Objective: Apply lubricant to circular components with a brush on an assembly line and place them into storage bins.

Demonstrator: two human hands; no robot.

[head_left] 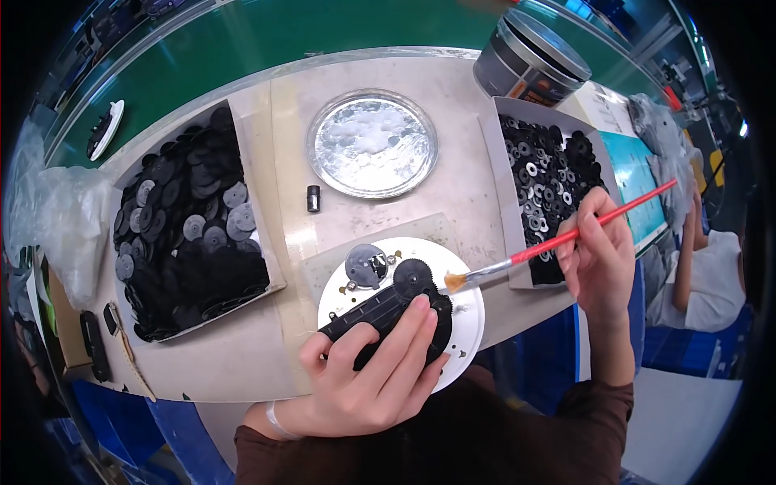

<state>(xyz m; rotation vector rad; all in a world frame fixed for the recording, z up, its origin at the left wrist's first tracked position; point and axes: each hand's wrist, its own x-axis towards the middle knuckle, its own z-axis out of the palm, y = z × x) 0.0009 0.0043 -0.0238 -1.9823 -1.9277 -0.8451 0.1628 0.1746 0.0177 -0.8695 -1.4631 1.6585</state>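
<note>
My left hand [372,380] is closed over a black gear housing [365,318] on a round white plate [470,323], its fingers pressed on the black parts. Toothed black gears [413,277] sit at the housing's right end, and a grey round part [364,265] lies at the plate's upper left. In my right hand [602,250] is a paintbrush [638,200] with a red handle, pinched between thumb and fingers. Its tan bristles point left and reach the gears' right edge; whether they touch I cannot tell. My left fingers hide part of the housing.
A round metal lid [373,195] with white paste stands beyond the plate, near a small black cylinder [314,199]. Boxes of black and grey gears flank it: a left box [265,234] and a right box [503,174]. A grey tub [525,61] stands far right; another person [703,279] sits beyond.
</note>
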